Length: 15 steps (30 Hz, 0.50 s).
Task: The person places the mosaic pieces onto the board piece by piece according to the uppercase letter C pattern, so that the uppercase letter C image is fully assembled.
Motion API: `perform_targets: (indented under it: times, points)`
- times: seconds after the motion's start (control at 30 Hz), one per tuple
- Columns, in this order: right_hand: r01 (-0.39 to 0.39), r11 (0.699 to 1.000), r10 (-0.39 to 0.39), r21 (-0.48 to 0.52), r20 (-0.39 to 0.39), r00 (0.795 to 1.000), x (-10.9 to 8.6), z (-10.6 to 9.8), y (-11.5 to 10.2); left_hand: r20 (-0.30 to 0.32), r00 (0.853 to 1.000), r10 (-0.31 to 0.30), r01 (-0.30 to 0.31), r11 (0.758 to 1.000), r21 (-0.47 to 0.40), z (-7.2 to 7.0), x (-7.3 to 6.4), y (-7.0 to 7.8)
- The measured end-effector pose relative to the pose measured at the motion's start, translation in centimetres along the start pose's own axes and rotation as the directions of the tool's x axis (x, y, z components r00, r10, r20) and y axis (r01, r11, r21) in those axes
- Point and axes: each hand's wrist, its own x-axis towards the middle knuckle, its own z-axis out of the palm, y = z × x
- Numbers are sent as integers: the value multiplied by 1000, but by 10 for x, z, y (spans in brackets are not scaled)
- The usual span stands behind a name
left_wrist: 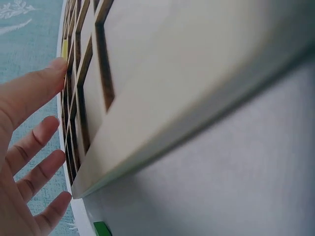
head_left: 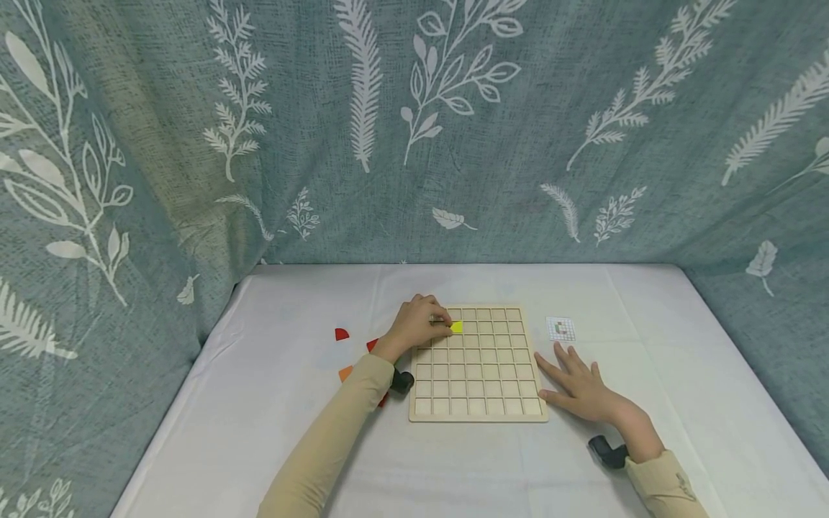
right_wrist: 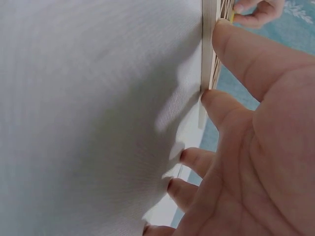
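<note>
A wooden grid board (head_left: 479, 418) lies flat on the white table. At its upper left squares my left hand (head_left: 414, 324) pinches a small yellow tile (head_left: 457, 327) between thumb and index finger, low over the grid. The left wrist view shows the thumb at the yellow tile (left_wrist: 64, 49), with the other fingers spread apart. My right hand (head_left: 583, 388) lies at the board's right side with fingers spread. Its thumb and index fingertips touch the board's edge (right_wrist: 209, 44), and it holds nothing.
A small printed grid card (head_left: 560, 329) lies right of the board. On the left are a red quarter-round piece (head_left: 342, 334), an orange piece (head_left: 345, 373) and other red pieces (head_left: 372, 344), partly hidden by the left arm. A green piece (left_wrist: 102, 229) lies beside the board. A patterned curtain (head_left: 401, 144) hangs behind.
</note>
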Motion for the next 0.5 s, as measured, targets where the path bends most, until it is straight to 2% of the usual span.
perform_targets:
  times: [0.2, 0.5]
  points:
    - [1, 1000, -1, 0, -6, 1000, -1, 1, -1, 3, 1000, 19, -19, 1000, -9, -1, -1, -2]
    - [-26, 1000, 26, -16, 3, 1000, -1, 4, -1, 27, 999, -28, 27, 999, 29, 1, -2, -4]
